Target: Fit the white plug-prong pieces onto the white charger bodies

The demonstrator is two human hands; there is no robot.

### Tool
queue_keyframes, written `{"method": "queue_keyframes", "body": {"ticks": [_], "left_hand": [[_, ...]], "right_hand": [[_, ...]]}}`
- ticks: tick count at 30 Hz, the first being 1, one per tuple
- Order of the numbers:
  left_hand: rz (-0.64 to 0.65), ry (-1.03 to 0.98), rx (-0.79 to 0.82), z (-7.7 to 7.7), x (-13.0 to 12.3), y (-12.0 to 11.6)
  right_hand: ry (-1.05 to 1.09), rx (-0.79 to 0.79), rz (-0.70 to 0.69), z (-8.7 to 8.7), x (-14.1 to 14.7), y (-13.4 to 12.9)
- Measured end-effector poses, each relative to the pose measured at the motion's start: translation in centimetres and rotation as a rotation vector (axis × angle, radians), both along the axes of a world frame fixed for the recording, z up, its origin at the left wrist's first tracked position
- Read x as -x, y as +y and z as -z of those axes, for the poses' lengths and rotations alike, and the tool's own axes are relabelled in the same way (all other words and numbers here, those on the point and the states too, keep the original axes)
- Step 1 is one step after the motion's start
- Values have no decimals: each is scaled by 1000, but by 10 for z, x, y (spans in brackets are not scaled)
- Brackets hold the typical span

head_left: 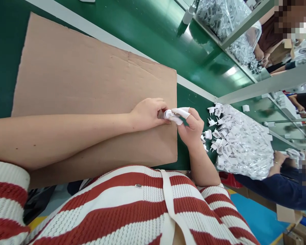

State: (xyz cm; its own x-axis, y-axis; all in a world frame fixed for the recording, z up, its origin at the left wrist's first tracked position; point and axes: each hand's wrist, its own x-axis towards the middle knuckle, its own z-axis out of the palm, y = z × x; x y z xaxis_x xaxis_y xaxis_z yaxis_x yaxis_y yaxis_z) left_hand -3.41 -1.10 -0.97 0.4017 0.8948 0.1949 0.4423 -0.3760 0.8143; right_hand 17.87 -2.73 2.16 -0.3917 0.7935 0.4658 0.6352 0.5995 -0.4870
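Note:
My left hand [150, 114] reaches across a cardboard sheet [91, 78], its thumb and fingers closed on a small white plastic plug piece [167, 114]. From the other side my right hand [191, 126] pinches the same piece, with white finger covers on its thumb and finger. Both hands meet above the right edge of the cardboard. Fingers hide most of the piece, so its prongs cannot be made out. Just right of my right hand lie loose white plug adapters [211, 121] with metal pins.
A clear plastic bag heaped with white plug adapters [244, 143] sits on the green table to the right. Metal frame posts [265, 85] cross beyond it. A bottle [188, 15] and another filled bag [219, 17] are farther off. Co-workers' hands [262, 58] work there.

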Motion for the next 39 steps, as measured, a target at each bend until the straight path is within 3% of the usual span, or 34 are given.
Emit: {"method": "queue_keyframes", "body": {"ticks": [8, 14, 17, 24, 27, 29, 32, 34, 39], "left_hand": [[0, -35, -29, 0, 0, 0], [-13, 6, -20, 2, -1, 0], [-26, 15, -33, 6, -1, 1], [-1, 37, -50, 11, 4, 0], [25, 36, -37, 9, 8, -1], [29, 51, -9, 6, 11, -2], [34, 111, 9, 4, 15, -2], [46, 131, 3, 5, 16, 0], [26, 113, -28, 13, 17, 7]], "right_hand": [[-111, 124, 25, -6, 2, 1], [-183, 58, -35, -11, 2, 9], [-194, 64, 3, -7, 4, 9], [-129, 131, 166, 9, 18, -16], [-43, 168, 150, 12, 0, -32], [-44, 167, 264, 20, -28, -46], [-134, 223, 692, 36, -82, -68], [-221, 286, 884, 42, -115, -78], [-462, 504, 1043, 28, -156, -66]]}}
